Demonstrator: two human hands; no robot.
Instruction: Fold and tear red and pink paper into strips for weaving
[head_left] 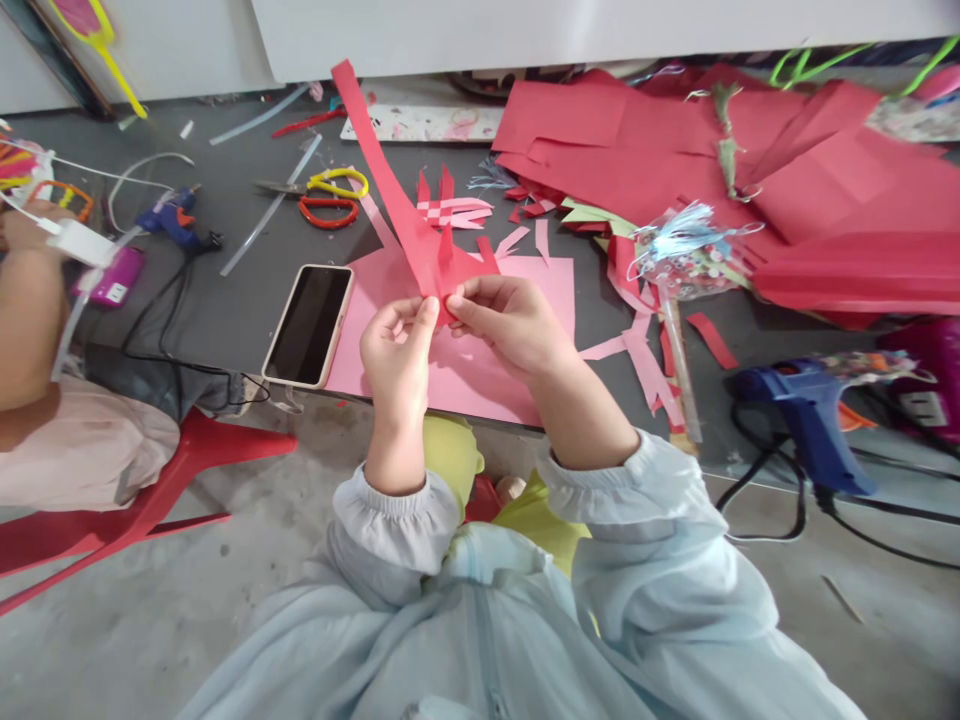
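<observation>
Both hands pinch a folded piece of red paper (418, 235), which has one long strip rising up and to the left and shorter strips near the fingers. My left hand (399, 345) is closed with its thumb on the paper's lower left part. My right hand (514, 325) grips the lower right part between thumb and fingers. Under the paper lies a pink sheet (487, 375) at the table's front edge. Just beyond is a small woven red and pink paper piece (450, 208) with loose ends.
Left of the sheet lie a phone (309, 325) and scissors (326, 195). Red sheets (675, 150) are piled at the back right. A blue glue gun (799, 400) with cables lies at the right edge. Another person's arm (30, 300) is at the left, near a second glue gun (172, 215).
</observation>
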